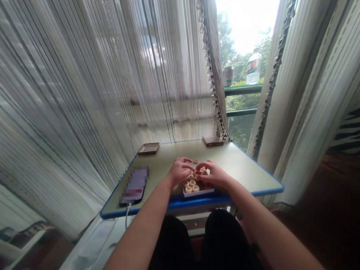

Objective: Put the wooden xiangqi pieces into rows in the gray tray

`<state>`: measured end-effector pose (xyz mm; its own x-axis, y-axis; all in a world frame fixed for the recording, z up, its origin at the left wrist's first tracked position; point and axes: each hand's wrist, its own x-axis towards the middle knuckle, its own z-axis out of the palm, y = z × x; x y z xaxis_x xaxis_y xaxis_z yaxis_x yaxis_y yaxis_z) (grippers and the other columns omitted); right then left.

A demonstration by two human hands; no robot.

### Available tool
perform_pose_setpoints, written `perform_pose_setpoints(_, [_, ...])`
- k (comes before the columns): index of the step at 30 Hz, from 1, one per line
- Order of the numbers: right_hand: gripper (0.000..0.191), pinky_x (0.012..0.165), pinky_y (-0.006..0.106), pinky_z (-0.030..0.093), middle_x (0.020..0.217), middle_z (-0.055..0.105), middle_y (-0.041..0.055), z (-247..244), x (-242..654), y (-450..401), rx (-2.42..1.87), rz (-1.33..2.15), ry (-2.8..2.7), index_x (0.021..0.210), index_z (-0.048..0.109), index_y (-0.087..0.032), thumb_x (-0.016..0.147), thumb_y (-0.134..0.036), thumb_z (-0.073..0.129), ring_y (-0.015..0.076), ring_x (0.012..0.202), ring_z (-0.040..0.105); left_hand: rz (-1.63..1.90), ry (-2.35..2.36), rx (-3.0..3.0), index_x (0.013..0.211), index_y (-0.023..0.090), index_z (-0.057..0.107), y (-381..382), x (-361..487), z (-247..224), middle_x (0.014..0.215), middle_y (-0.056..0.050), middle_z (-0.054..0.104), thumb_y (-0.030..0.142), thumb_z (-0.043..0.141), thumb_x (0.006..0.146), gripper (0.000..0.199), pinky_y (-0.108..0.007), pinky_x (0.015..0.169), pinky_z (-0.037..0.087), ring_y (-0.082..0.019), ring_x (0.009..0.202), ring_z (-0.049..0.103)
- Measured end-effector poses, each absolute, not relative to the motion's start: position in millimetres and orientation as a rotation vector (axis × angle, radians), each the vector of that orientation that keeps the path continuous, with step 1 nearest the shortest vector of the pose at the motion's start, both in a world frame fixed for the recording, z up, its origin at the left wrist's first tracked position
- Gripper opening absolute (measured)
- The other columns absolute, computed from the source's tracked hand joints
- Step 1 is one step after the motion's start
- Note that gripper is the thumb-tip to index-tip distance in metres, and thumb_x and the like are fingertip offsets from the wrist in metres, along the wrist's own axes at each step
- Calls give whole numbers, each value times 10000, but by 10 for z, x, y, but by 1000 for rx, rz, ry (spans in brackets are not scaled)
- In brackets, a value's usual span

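Observation:
A shallow box (199, 194) at the table's near edge holds several round wooden Chinese chess pieces (192, 183). Over its left part is my left hand (180, 171), fingers apart and curved toward the pieces, with nothing clearly held. My right hand (212, 172) is over the right part, its thumb and fingers closed around a chess piece (202, 170) with a reddish mark. The fingertips of both hands almost meet above the box and hide some pieces. Just beyond them, one loose chess piece (195, 161) lies on the table.
The blue-edged table (163, 157) bears an open shallow tray or lid (148, 148) at back left and a flat brown box (213, 140) at back right. A phone (136, 184) with a cable lies at left. Sheer curtains (165, 72) hang behind; a bottle (254, 67) and can (228, 76) stand on the green rail.

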<state>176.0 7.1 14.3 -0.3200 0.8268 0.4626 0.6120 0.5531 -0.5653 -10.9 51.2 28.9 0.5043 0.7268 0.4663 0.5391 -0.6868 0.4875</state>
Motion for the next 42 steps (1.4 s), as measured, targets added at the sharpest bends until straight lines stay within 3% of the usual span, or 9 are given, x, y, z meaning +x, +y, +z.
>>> perform_pose_setpoints(6, [101, 784, 312, 375, 781, 644, 20, 150, 1721, 145, -1098, 324, -2164, 767, 654, -183, 694, -254, 648, 190, 860, 466, 937, 1066, 2445, 628, 214, 724, 496, -78, 297, 1005, -26, 630, 95, 568, 656, 198, -364, 979, 352, -201, 1032, 481])
perform_pose_setpoints(16, [50, 789, 328, 350, 764, 643, 8, 131, 1742, 196, -1080, 332, -2223, 721, 652, -199, 674, -196, 637, 176, 793, 480, 966, 1067, 2381, 624, 207, 717, 519, -66, 280, 977, -23, 633, 58, 515, 659, 254, -362, 977, 356, -199, 1022, 484])
perform_pose_setpoints(26, [33, 848, 365, 327, 796, 619, 18, 142, 1740, 201, -1070, 301, -2259, 701, 660, -197, 682, -210, 636, 170, 784, 503, 1066, 1059, 2330, 630, 200, 712, 549, -115, 287, 963, -27, 630, 81, 489, 666, 256, -360, 982, 370, -196, 1016, 503])
perform_pose_setpoints(31, [114, 809, 336, 393, 873, 600, 45, 153, 1765, 192, -1109, 379, -2115, 787, 673, -202, 712, -261, 611, 194, 878, 509, 1096, 1118, 2297, 618, 186, 697, 609, -111, 253, 951, -30, 638, 94, 461, 697, 265, -338, 977, 385, -185, 1018, 519])
perform_pose_setpoints(34, [182, 710, 283, 434, 900, 597, 47, 233, 1763, 295, -1200, 444, -2032, 862, 673, -203, 728, -205, 550, 164, 797, 534, 996, 1237, 2199, 829, 166, 696, 764, -109, 255, 951, -51, 651, 152, 448, 767, 256, -310, 892, 449, -167, 934, 572])
perform_pose_setpoints(37, [229, 695, 271, 440, 880, 614, 48, 328, 1756, 545, -1354, 365, -2079, 853, 689, -203, 696, -140, 535, 156, 747, 551, 837, 1391, 2153, 1126, 164, 583, 971, -74, 301, 983, -80, 653, 250, 463, 817, 343, -294, 780, 490, -157, 813, 609])
perform_pose_setpoints(42, [243, 744, 287, 438, 889, 651, 78, 282, 1796, 990, -1552, 239, -2110, 915, 694, -181, 696, -238, 605, 194, 797, 587, 522, 1404, 2302, 1053, 178, 631, 1257, 45, 366, 984, -76, 661, 292, 527, 793, 303, -283, 771, 479, -171, 815, 610])
